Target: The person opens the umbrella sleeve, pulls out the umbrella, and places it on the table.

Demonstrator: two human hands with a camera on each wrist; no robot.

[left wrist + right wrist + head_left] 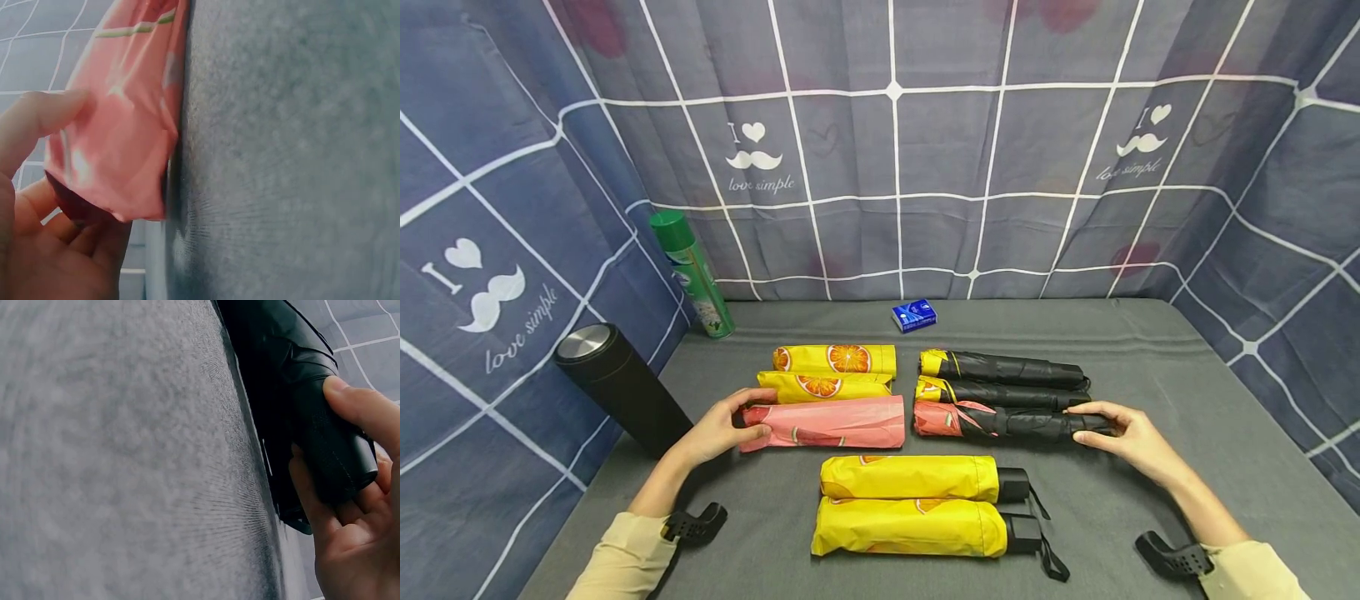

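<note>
My left hand [724, 429] grips the left end of a pink umbrella sleeve [827, 422] lying on the grey table [1150, 367]; the left wrist view shows thumb and fingers [37, 119] curled round the pink fabric [119, 144]. My right hand [1123, 433] holds the black handle end of a folded black umbrella with a pink edge [1000, 421]. In the right wrist view, fingers [356, 406] wrap that black handle [319, 437]. Behind the pink sleeve lie two yellow orange-print sleeves [835, 360], and behind the held umbrella two black folded umbrellas [1003, 368].
Two yellow-sleeved umbrellas [913, 504] lie near the front edge, handles to the right. A black flask [621, 387] and a green spray can [694, 275] stand at the left. A small blue packet [914, 315] lies at the back. Checked cloth walls surround the table.
</note>
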